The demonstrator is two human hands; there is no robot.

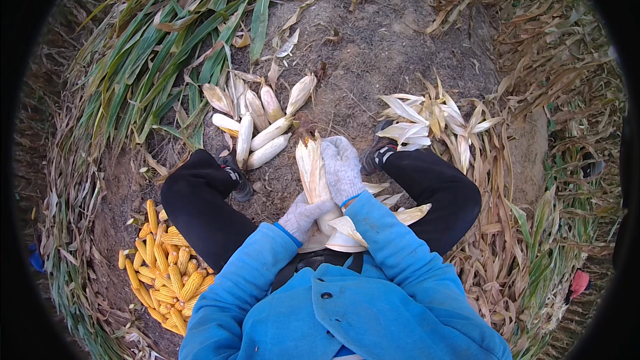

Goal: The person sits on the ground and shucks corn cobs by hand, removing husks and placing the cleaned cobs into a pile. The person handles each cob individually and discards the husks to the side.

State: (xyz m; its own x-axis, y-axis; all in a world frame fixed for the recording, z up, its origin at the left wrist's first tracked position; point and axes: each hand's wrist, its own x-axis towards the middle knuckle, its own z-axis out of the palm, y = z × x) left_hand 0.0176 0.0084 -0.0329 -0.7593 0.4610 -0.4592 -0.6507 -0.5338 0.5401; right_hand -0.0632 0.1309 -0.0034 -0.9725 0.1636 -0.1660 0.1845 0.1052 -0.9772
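An ear of corn in pale, dry husk [312,170] stands upright between my knees, its silk end pointing away from me. My left hand [304,216], in a light knitted glove, wraps around its lower part. Higher up, my right hand [342,167], gloved the same way, is closed against the right side of the husk. Peeled husk leaves [350,235] spread out around the base of the ear, over my lap. Kernels on this ear are hidden. Beyond my left foot lie several ears still in husk [270,132], one showing some yellow kernels.
A pile of bare yellow corn ears [167,275] lies beside my left thigh. Loose husks [425,120] are heaped by my right shoe [377,152]. Cut green corn stalks [190,45] cover the ground at upper left; dry stalks and leaves [555,50] line the right.
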